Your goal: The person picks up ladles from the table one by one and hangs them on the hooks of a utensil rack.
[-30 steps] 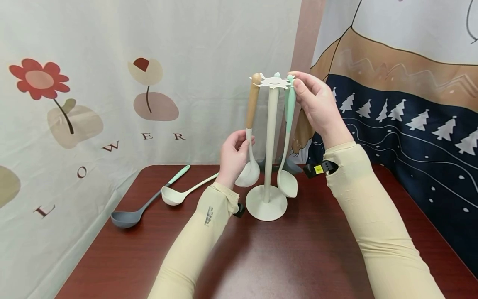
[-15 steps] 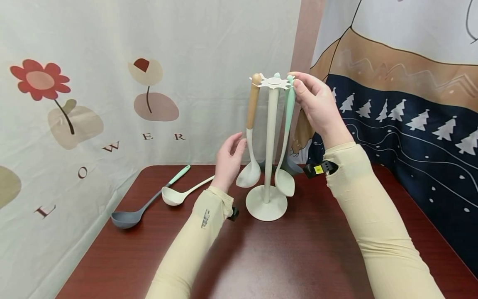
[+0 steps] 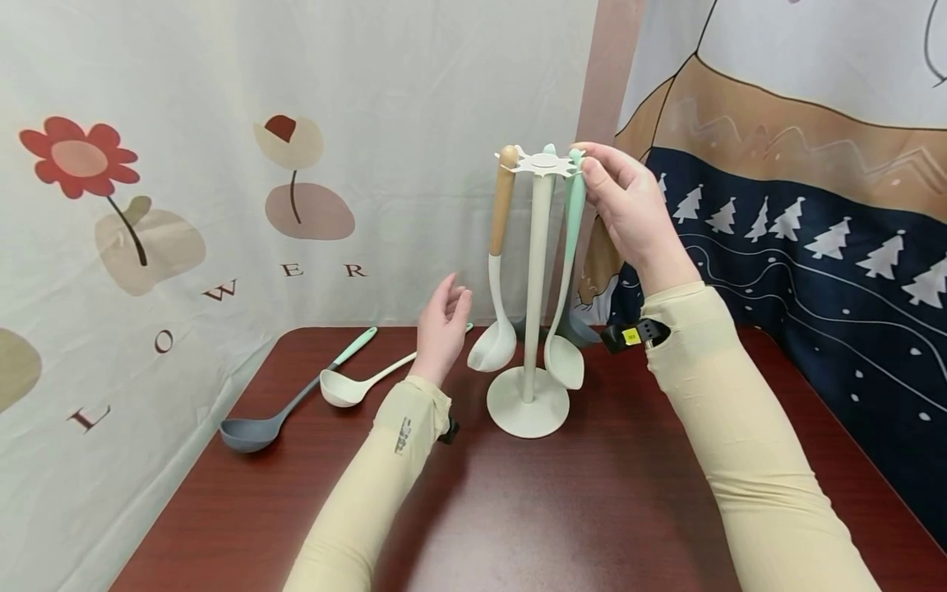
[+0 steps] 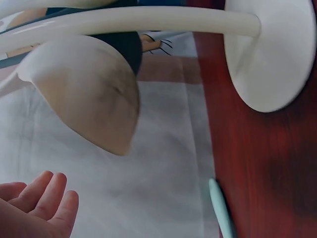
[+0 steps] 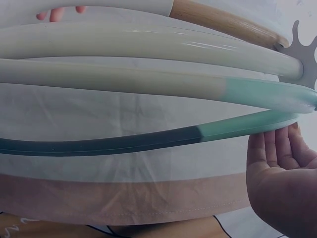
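A cream utensil stand (image 3: 538, 271) stands upright on the table, several utensils hanging from its notched top (image 3: 542, 163). At that top, my right hand (image 3: 632, 205) pinches the upper end of the mint handle of a white spoon (image 3: 565, 362). The right wrist view shows its fingers (image 5: 283, 144) beside a second, dark-necked mint handle (image 5: 237, 125). On the left side hangs a white ladle (image 3: 494, 345) with a wooden handle. Left of it, my left hand (image 3: 441, 333) is held with fingers extended, holding nothing, and overlaps the handle of a lying white ladle (image 3: 346, 389).
A grey ladle (image 3: 255, 433) with a mint handle lies at the left of the dark red table (image 3: 562, 510). Behind the stand, a grey utensil head (image 3: 580, 331) is partly hidden. Printed curtains (image 3: 414, 123) hang behind the table.
My left hand has let go of the wooden-handled ladle's neck and moved left and down. The white spoon's head has swung slightly left. My right hand has stayed put.
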